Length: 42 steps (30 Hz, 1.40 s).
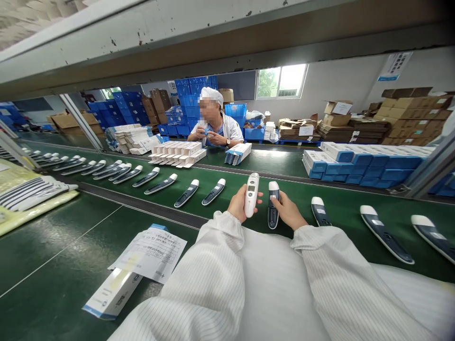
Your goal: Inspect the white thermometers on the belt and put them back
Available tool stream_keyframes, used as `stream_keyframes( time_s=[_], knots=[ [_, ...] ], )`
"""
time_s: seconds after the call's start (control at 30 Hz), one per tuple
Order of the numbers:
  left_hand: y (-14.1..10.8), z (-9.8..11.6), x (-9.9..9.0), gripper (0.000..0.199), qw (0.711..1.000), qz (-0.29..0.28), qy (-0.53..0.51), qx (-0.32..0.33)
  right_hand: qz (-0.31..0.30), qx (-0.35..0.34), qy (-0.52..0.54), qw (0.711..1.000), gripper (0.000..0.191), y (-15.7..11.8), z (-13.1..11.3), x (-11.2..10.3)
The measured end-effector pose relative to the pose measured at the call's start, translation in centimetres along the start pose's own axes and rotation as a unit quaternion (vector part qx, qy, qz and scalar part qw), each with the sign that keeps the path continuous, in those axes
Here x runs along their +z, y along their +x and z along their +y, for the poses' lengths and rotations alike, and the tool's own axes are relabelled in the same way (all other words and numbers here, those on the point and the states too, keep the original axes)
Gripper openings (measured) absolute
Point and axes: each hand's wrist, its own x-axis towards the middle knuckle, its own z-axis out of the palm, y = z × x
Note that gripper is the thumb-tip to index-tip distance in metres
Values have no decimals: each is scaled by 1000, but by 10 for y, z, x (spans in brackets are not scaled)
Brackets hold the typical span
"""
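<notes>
My left hand (pixel 237 204) is closed round a white handheld thermometer (pixel 251 201), its small screen and round buttons facing me. Beside it, my right hand (pixel 289 212) grips a second thermometer (pixel 273 215) by its right edge, thumb on top. This one shows its dark blue back, a white cap and a long hollow. More such thermometers lie back side up along the green belt, among them one (pixel 186 193) to the left of my hands and one (pixel 386 232) to the right.
A printed sheet (pixel 152 251) lies over a white carton (pixel 113 293) on the near left table. At far left, wrapped parts (pixel 33 194) rest on yellow packing. Across the belt, a co-worker (pixel 216 123) handles a small blue item. Stacked cartons (pixel 366 161) stand at right; a shelf beam (pixel 185 38) crosses overhead.
</notes>
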Motion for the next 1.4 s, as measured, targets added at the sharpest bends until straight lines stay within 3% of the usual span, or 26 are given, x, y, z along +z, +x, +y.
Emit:
stream_keyframes(
  time_s=[0.1,0.27,0.33,0.4,0.5,0.6,0.67,0.73,0.8,0.83,0.93,1.07,1.2,1.27,1.4],
  knots=[
    [-2,-5,5,43,1000,-17,0,-12,12,-6,-108,994,27,4,12,-1],
    [-2,-10,11,38,1000,4,5,-22,77,-15,-131,988,33,-1,5,-7],
    [-2,-13,14,32,999,33,5,-24,88,-39,-54,994,34,-5,-7,-9],
    [-1,-17,16,23,999,45,1,-12,24,-55,93,994,36,-9,-20,-8],
    [1,-21,16,21,999,29,4,25,-94,-40,278,955,38,-14,-33,-4],
    [5,-15,8,21,993,34,103,50,-117,-10,360,925,33,-17,-35,-3],
    [7,-7,-2,23,957,81,256,106,-131,5,383,914,33,-18,-34,-4],
    [8,2,-16,34,880,159,414,173,-141,16,389,910,33,-18,-33,-7],
    [10,9,-31,48,823,213,496,174,-145,26,386,911,32,-19,-34,-8],
    [12,11,-37,51,818,224,508,152,-143,28,383,912,32,-19,-35,-9],
    [15,15,-44,49,850,203,478,89,-143,23,369,918,31,-19,-35,-8],
    [14,12,-29,40,905,136,399,60,-118,20,306,944,37,-16,-29,-2],
    [5,3,-6,31,986,52,158,16,-39,4,91,995,38,-7,-13,6],
    [1,-2,2,31,999,26,40,-6,-13,-5,-19,1000,29,-4,-4,6],
    [-2,-8,10,37,1000,19,0,-15,11,3,-84,996,24,-2,1,2]
  ],
)
